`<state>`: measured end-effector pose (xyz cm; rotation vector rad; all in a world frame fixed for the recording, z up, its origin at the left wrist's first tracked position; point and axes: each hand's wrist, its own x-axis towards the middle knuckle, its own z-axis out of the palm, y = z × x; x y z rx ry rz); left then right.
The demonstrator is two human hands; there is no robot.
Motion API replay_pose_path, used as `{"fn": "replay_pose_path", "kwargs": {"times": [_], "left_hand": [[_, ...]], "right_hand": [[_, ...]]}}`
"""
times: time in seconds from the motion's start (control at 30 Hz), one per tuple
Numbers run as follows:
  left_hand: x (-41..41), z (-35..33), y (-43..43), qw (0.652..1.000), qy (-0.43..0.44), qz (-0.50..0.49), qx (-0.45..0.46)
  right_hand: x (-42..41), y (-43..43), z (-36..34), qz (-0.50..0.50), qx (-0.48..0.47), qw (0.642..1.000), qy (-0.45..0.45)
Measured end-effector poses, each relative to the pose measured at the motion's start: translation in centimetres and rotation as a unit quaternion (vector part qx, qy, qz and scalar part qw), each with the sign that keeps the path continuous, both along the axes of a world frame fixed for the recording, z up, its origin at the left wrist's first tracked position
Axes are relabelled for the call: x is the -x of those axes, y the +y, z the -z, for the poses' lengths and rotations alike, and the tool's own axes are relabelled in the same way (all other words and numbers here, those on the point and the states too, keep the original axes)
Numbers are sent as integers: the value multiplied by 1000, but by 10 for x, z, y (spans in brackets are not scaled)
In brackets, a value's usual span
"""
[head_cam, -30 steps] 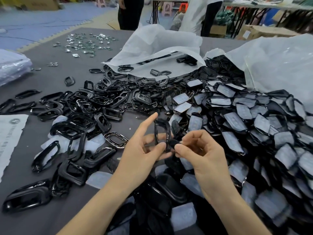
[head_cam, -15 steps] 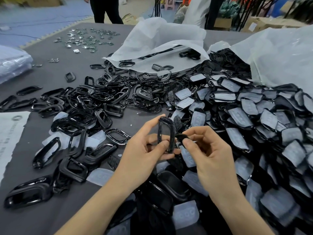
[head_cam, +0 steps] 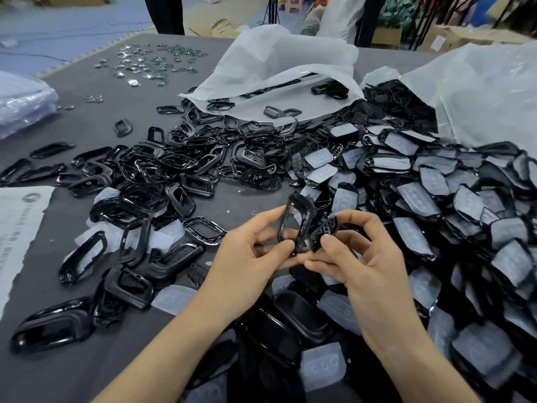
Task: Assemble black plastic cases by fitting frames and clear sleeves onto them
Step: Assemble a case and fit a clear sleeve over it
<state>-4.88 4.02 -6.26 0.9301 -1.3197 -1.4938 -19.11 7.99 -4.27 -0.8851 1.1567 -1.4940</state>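
My left hand [head_cam: 250, 257] holds a black plastic frame [head_cam: 296, 222] upright between thumb and fingers, above the table's near middle. My right hand [head_cam: 357, 254] pinches a small black perforated piece [head_cam: 325, 232] right beside the frame, touching its right edge. A heap of loose black frames [head_cam: 186, 167] covers the table to the left and behind. A big pile of black cases with clear sleeves [head_cam: 430, 193] spreads on the right. More cases [head_cam: 293, 321] lie below my hands.
Two white plastic bags [head_cam: 279, 62] [head_cam: 482, 91] lie open at the back, spilling parts. Small metal pieces [head_cam: 151, 62] are scattered far left. A printed paper sheet [head_cam: 17, 225] lies at the left edge, a wrapped bundle [head_cam: 20, 103] beyond it. People stand behind the table.
Both hands stayed together in front of me. The right hand's black piece has turned up into fuller view against the frame's right edge.
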Motion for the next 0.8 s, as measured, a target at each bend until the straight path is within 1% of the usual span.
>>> {"fn": "replay_pose_path", "kwargs": {"times": [0.07,0.4,0.6,0.8], "left_hand": [[0,-1,0,1000,6,8,-5],[2,-4,2,1000,-17,15,-4],[2,-4,3,1000,-20,8,-13],[1,-5,3,1000,-4,1,-16]], "right_hand": [[1,0,1,0,-4,1000,-2],[6,-1,5,10,-25,999,-35],[7,-2,8,31,-6,999,-13],[5,-2,6,24,29,998,53]]}}
